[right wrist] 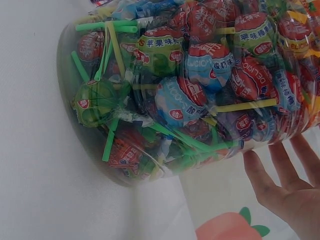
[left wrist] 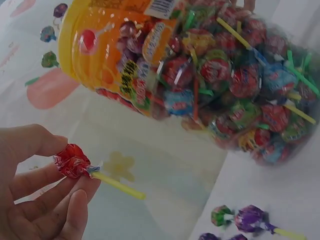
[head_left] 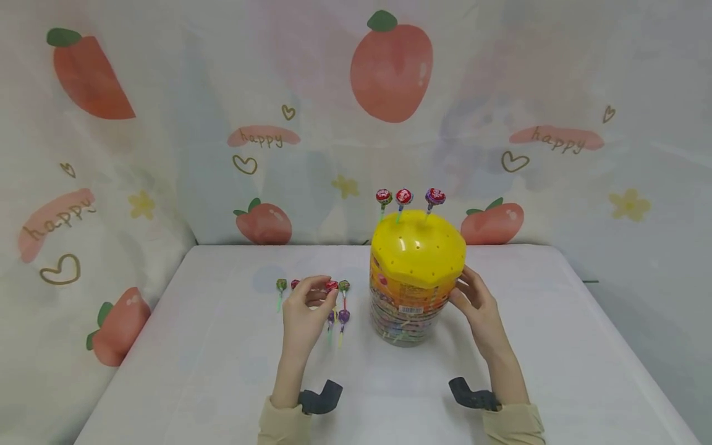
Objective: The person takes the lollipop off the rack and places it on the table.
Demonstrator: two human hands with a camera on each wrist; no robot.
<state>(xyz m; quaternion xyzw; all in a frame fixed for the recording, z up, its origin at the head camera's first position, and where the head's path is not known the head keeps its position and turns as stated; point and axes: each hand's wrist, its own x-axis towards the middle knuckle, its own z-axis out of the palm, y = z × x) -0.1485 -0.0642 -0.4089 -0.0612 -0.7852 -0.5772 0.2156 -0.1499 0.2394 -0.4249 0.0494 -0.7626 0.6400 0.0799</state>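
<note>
A large clear jar (head_left: 408, 318) full of wrapped lollipops stands upright on the table. Its yellow lid (head_left: 418, 250) has small holes, and three lollipops (head_left: 404, 196) stand by their sticks at the lid's far side. My left hand (head_left: 303, 318) pinches a red-wrapped lollipop (left wrist: 72, 161) by its candy, left of the jar; the yellow stick (left wrist: 120, 186) points away from the palm. On the jar's right side rests my right hand (head_left: 481, 312). Its extended fingers (right wrist: 260, 175) touch the clear wall below the orange label (left wrist: 107, 55).
Several lollipops lie on the white table (head_left: 211, 346) around the left hand, among them a green one (head_left: 281, 284) and a purple one (head_left: 344, 316); the hand partly covers others. A fruit-printed cloth (head_left: 322, 74) hangs behind the table. Dark straps (head_left: 321, 398) circle both wrists.
</note>
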